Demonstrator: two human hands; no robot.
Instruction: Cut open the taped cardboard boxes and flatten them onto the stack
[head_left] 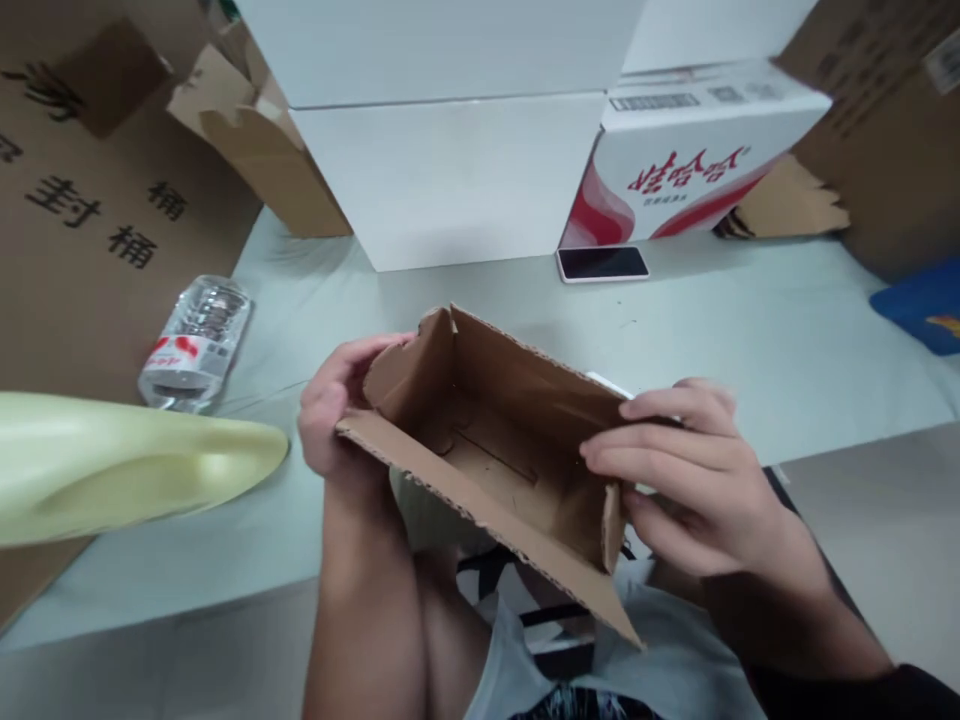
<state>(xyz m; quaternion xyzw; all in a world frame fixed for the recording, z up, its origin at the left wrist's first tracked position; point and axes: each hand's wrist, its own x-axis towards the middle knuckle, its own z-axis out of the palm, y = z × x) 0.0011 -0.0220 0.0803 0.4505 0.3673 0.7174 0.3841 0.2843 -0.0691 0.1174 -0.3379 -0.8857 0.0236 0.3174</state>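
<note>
A small brown cardboard box [510,435] is tilted in front of my body, its top open and its bottom showing a slot line. At its left end, my left hand [337,400] grips the wall, fingers behind the end flap and the thumb side near the corner. My right hand [690,470] holds the opposite end, with fingertips reaching over the far wall beside a short end flap. Both hands are closed on the cardboard. Nothing lies inside the box that I can see.
White boxes [457,190] line the table's back, with a phone [604,264] before them. A plastic bottle [196,340] and a pale yellow curved object [135,465] are on the left. Folded cardboard [262,150] stands behind; a blue item [922,300] is at right.
</note>
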